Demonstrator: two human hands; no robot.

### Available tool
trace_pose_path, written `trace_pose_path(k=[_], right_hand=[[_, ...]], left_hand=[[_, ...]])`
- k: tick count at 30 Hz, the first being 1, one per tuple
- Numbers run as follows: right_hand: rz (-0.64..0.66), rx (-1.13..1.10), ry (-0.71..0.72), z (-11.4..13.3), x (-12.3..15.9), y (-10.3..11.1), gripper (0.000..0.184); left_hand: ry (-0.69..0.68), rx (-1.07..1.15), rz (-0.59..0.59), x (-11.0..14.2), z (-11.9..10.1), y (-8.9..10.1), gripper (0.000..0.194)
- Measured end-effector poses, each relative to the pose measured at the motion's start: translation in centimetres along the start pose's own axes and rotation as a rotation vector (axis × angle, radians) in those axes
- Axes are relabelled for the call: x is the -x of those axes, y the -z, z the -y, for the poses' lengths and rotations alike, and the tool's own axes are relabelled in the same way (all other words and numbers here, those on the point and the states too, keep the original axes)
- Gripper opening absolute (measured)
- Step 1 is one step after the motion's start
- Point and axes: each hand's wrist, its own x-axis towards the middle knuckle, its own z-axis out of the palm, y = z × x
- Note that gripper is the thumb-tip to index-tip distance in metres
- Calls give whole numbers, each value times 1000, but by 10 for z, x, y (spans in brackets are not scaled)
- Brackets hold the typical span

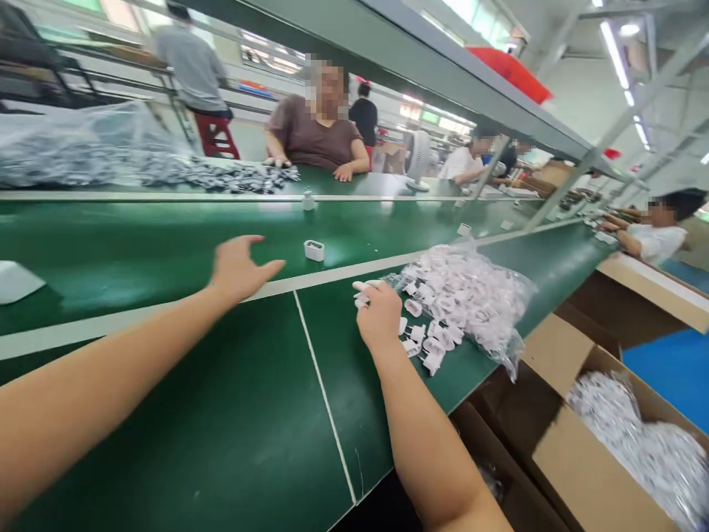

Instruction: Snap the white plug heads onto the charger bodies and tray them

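Note:
My left hand [239, 267] reaches over the green belt, thumb and fingers apart, with nothing in it. Just right of its fingertips a white oval plastic charger housing [314, 251] stands on the belt, its hollow top facing up. My right hand [379, 310] is closed at the left edge of a heap of small white plug parts [426, 343]. White shows at its fingertips, where it seems to pinch a small white plug part [362, 298]; the fingers partly hide it. More white parts spill from a clear plastic bag [470, 295] beside that hand.
Another white piece [308, 199] stands farther across the belt, and a larger white block [19, 282] lies at far left. Opposite, a person [321, 133] sits by a dark heap of parts [238, 177]. A cardboard box [565, 436] with bagged parts is at lower right. A shelf beam [421, 55] runs overhead.

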Motion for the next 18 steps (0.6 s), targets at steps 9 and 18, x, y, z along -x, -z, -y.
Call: trace_pose_path(k=[9,18], right_hand=[[153,-806,66,-4,-1,-14,45],[420,-1269,-217,5,5,-7,36]], left_hand=[[374,-72,-166,-70,6,-79,54],[149,175,-20,21,15,-31,67]])
